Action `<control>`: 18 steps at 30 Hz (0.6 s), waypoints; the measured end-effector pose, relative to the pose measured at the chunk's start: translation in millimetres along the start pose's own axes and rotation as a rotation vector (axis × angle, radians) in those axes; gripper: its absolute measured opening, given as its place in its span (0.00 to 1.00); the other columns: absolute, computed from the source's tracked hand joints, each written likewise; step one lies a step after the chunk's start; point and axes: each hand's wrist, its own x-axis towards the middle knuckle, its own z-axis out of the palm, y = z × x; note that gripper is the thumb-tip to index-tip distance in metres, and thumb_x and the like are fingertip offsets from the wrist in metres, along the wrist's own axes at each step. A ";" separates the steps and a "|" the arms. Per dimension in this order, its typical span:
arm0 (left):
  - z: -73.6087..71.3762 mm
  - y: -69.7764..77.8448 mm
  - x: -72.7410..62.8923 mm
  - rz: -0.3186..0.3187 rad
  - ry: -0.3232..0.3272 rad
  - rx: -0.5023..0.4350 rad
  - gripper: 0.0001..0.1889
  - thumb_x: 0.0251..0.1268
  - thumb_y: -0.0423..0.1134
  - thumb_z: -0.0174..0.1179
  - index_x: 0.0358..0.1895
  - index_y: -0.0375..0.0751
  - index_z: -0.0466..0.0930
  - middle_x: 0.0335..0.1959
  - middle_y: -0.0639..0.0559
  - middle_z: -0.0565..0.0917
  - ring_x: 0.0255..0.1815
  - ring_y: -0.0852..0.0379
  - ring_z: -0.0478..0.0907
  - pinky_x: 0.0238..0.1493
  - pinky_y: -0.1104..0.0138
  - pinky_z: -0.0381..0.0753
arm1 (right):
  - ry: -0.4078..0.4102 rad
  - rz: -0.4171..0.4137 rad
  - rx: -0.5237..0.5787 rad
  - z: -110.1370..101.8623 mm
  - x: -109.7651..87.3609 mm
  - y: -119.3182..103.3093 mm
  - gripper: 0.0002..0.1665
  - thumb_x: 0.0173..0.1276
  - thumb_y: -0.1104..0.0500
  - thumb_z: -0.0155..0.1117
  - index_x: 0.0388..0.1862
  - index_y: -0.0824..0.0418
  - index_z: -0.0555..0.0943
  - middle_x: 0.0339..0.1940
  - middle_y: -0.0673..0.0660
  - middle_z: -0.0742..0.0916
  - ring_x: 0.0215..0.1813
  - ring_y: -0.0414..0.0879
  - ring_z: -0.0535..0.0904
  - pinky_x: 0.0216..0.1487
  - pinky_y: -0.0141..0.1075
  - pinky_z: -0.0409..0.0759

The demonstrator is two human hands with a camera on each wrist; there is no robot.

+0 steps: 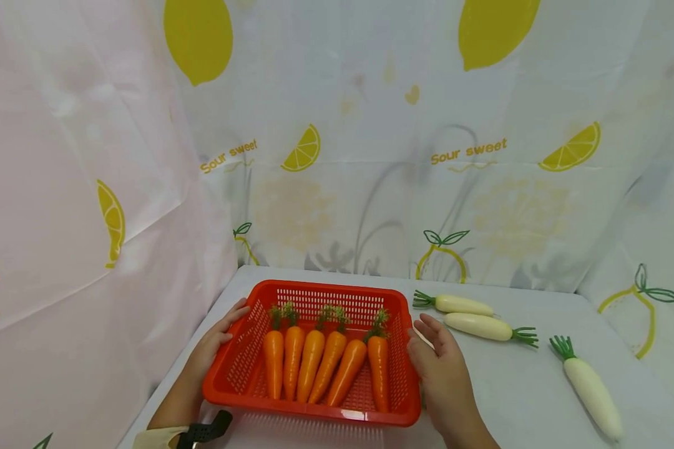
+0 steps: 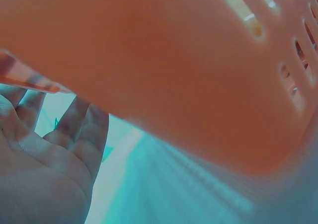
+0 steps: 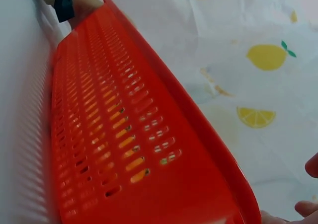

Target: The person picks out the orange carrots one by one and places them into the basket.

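A red plastic basket (image 1: 314,413) with slotted walls holds several orange carrots (image 1: 331,368) lying side by side, their green tops toward the far wall. My left hand (image 1: 206,350) is at the basket's left side, its fingers extended along the outside of the rim. In the left wrist view those fingers reach up by the basket's edge, and the fingertips are partly hidden. Beside the right rim is my right hand (image 1: 442,368), fingers loosely bent and thumb near the edge. Only bits of its fingers show in the right wrist view, by the basket's corner.
To the right of the basket, two white radishes (image 1: 477,325) with green stalks lie close together. A third white radish (image 1: 594,398) lies farther right on the white table (image 1: 517,380). Lemon-printed curtains (image 1: 348,206) stand behind and at both sides.
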 end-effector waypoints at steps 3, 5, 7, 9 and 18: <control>-2.2 -0.7 -2.3 -0.002 -0.002 0.015 0.34 0.73 0.26 0.33 0.83 0.37 0.57 0.89 0.50 0.45 0.87 0.36 0.35 0.63 0.70 0.80 | 0.018 -0.001 0.019 -10.4 -1.3 0.8 0.34 0.82 0.57 0.53 0.82 0.56 0.59 0.80 0.60 0.68 0.80 0.55 0.67 0.71 0.48 0.73; -3.8 -1.5 -3.5 0.006 -0.007 0.021 0.34 0.73 0.26 0.34 0.83 0.37 0.56 0.89 0.51 0.45 0.87 0.37 0.36 0.64 0.71 0.79 | 0.030 -0.009 0.019 -19.0 -1.1 1.2 0.34 0.83 0.58 0.52 0.83 0.56 0.58 0.80 0.59 0.67 0.79 0.54 0.68 0.70 0.43 0.75; -5.6 -2.4 -4.8 0.020 -0.013 0.020 0.34 0.73 0.26 0.35 0.83 0.37 0.56 0.88 0.53 0.47 0.88 0.45 0.40 0.65 0.72 0.78 | 0.036 -0.025 0.017 -28.0 -0.5 1.6 0.35 0.83 0.58 0.52 0.84 0.56 0.57 0.81 0.59 0.66 0.79 0.53 0.67 0.67 0.35 0.77; -7.3 -3.6 -6.3 0.041 -0.015 0.015 0.34 0.73 0.26 0.35 0.83 0.36 0.56 0.88 0.56 0.49 0.86 0.60 0.48 0.66 0.73 0.76 | 0.035 -0.042 0.015 -36.5 -0.5 1.7 0.35 0.83 0.57 0.52 0.84 0.56 0.56 0.81 0.59 0.66 0.79 0.52 0.67 0.64 0.28 0.78; -9.3 -4.8 -9.7 0.042 -0.013 -0.015 0.33 0.76 0.27 0.35 0.84 0.40 0.55 0.87 0.57 0.52 0.73 0.82 0.60 0.66 0.72 0.76 | 0.057 -0.120 -0.210 -61.1 1.7 -6.5 0.31 0.83 0.57 0.53 0.81 0.57 0.62 0.79 0.54 0.68 0.65 0.24 0.74 0.57 0.15 0.75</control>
